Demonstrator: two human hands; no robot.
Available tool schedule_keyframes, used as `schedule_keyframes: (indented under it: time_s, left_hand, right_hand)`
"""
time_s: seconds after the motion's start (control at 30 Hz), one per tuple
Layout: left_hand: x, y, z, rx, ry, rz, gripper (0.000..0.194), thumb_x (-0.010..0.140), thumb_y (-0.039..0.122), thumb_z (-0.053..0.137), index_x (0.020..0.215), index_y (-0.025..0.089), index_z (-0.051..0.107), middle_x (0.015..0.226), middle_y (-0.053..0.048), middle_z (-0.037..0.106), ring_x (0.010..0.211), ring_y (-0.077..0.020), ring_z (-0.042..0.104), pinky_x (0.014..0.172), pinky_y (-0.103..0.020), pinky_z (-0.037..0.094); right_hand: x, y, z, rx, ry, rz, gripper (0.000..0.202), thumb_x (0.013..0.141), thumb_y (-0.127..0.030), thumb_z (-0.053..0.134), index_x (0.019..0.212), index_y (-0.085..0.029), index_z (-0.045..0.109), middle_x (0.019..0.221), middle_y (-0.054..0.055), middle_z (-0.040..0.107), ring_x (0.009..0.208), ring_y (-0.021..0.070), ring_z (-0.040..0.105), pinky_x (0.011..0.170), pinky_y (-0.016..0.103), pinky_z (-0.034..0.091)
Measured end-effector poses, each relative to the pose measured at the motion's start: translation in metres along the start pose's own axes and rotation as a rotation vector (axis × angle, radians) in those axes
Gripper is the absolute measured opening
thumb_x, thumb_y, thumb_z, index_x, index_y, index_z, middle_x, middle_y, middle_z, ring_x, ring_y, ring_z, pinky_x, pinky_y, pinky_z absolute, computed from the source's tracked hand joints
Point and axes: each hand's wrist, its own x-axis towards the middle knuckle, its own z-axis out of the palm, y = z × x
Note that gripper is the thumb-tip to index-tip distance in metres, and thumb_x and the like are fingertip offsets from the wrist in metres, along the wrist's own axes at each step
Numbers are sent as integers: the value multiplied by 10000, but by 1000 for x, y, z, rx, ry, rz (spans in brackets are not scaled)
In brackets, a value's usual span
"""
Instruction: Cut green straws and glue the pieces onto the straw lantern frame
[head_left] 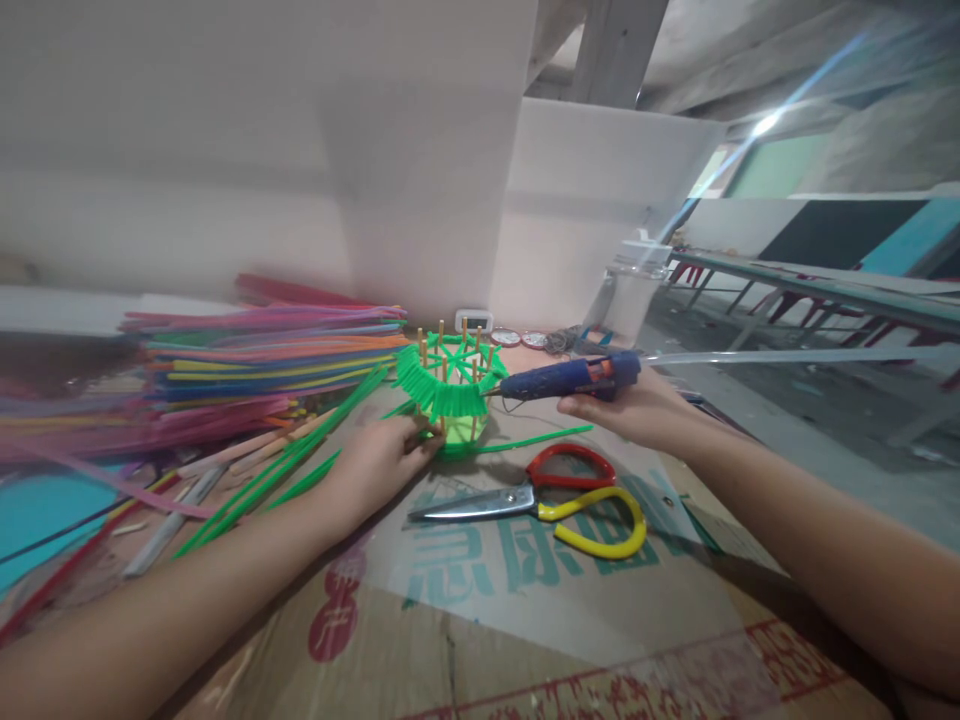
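A small round frame (454,395) of thin wooden sticks wrapped in bright green pipe cleaners stands upright on the table. My left hand (386,455) closes its fingers on the lower left side of this frame. In my right hand (637,410) is a dark blue hot glue gun (574,377). Its nozzle points left and is at the frame's right side, by the upper green band; I cannot tell whether it touches. A long clear glue stick (765,356) sticks out of the gun's back. Scissors (517,497) with a red and a yellow handle lie in front.
Bundles of coloured pipe cleaners (277,365) are piled on the left, with loose green pipe cleaners (300,450) beside my left forearm. A clear bottle (626,295) and a small white digital display (474,321) stand at the back, before white panels (600,180). Printed cardboard (375,640) covers the table.
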Motion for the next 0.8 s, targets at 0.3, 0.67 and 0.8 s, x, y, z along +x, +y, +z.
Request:
schedule_keyframes:
  time_s: [0.3,0.67,0.8]
  left_hand:
    - [-1,0,0,25,12,-14,323,904,405,523,762,169,691,610,-17,620,553,-148,528,530,-249,299]
    - [-1,2,-3,56,29,-11,318,902,398,519,756,171,687,589,-12,605,540,-144,516,529,-254,287]
    - [-1,2,-3,30,27,-8,315,901,400,513,769,172,686,604,-13,619,547,-141,527,531,-247,300]
  right_hand:
    - [-1,-1,-1,-41,-24,41,411,775,-464,694,1105,-221,724,1134,61,730,1082,317,666,975,455,528]
    - [1,-9,-1,5,-69,59,463,745,-495,705,1100,-198,725,1118,84,734,1080,320,669,972,447,533]
    - [0,-6,-2,18,-110,79,489,755,-489,706,1151,-201,707,1126,78,733,1103,315,659,1002,452,511]
